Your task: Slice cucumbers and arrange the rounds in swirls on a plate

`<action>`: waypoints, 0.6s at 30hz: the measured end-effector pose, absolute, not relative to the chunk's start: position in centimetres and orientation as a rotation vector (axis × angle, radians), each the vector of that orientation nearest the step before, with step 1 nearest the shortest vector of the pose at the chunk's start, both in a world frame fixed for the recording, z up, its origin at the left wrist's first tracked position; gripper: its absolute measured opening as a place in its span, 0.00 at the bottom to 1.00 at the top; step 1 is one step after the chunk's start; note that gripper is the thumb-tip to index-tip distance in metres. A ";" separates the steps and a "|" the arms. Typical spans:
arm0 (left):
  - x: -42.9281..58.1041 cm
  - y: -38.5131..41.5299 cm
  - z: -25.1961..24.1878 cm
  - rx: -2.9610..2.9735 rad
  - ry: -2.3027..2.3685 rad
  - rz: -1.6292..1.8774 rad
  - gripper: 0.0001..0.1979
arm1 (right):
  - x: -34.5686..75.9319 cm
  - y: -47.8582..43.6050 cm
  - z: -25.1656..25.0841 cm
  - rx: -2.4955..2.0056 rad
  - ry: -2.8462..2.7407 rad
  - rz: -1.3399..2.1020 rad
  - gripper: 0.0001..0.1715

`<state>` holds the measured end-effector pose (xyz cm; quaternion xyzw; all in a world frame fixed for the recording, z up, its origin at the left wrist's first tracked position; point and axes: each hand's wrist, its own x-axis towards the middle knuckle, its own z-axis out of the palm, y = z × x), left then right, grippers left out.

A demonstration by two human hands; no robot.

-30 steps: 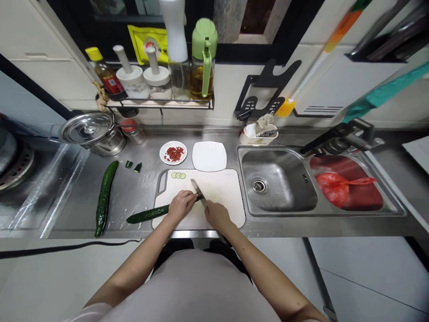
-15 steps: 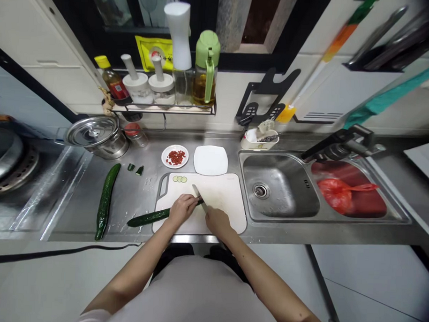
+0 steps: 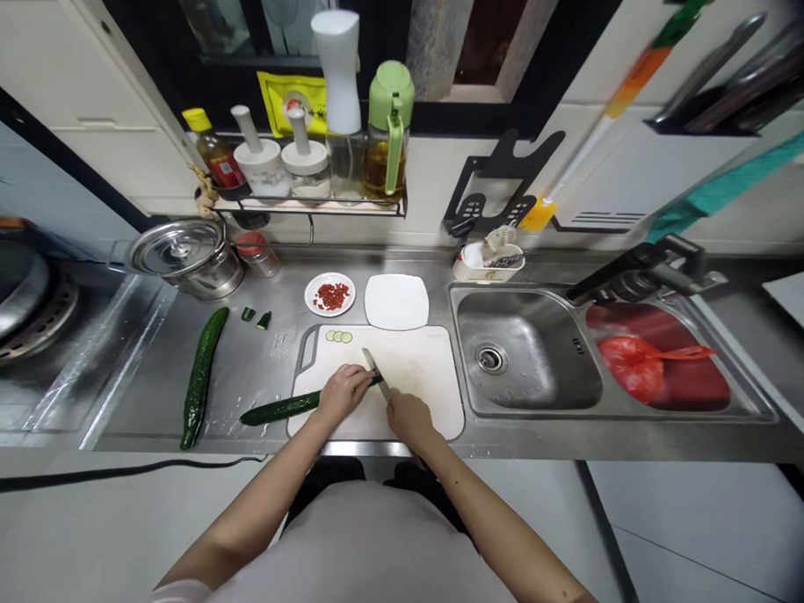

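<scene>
My left hand (image 3: 344, 393) is closed over a dark green cucumber (image 3: 280, 409), which lies slantwise with its left end past the edge of the white cutting board (image 3: 432, 364). Gripped in my right hand (image 3: 409, 420) is a knife (image 3: 376, 371), its blade against the cucumber's right end, close to my left fingertips. Pale cucumber slices (image 3: 338, 337) lie in a short overlapping row at the board's upper left. My left hand hides the middle of the cucumber, and my right hand covers the knife's handle.
Left of the board lie a whole cucumber (image 3: 203, 378) and two cut-off ends (image 3: 263, 320). Behind it stand a plate of chopped red bits (image 3: 330, 295) and a white plate (image 3: 396, 302). To the right is a sink (image 3: 528, 359) with a red bag (image 3: 633, 368); a lidded pot (image 3: 209, 264) stands back left.
The whole view has shifted very slightly. Both hands, the knife and the cucumber keep nearly the same positions on the board.
</scene>
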<state>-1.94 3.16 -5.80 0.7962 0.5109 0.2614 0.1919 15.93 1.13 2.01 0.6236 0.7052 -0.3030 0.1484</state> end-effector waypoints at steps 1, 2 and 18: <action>-1.9 3.2 -5.8 2.235 1.436 0.735 0.12 | 15.9 1.2 1.9 1.797 2.033 -0.867 0.18; -1.9 3.1 -5.8 2.235 1.437 0.736 0.12 | 15.9 1.2 1.8 1.800 2.037 -0.862 0.18; -1.6 3.0 -4.8 2.230 1.502 0.676 0.12 | 16.4 1.6 1.7 1.829 2.062 -0.845 0.18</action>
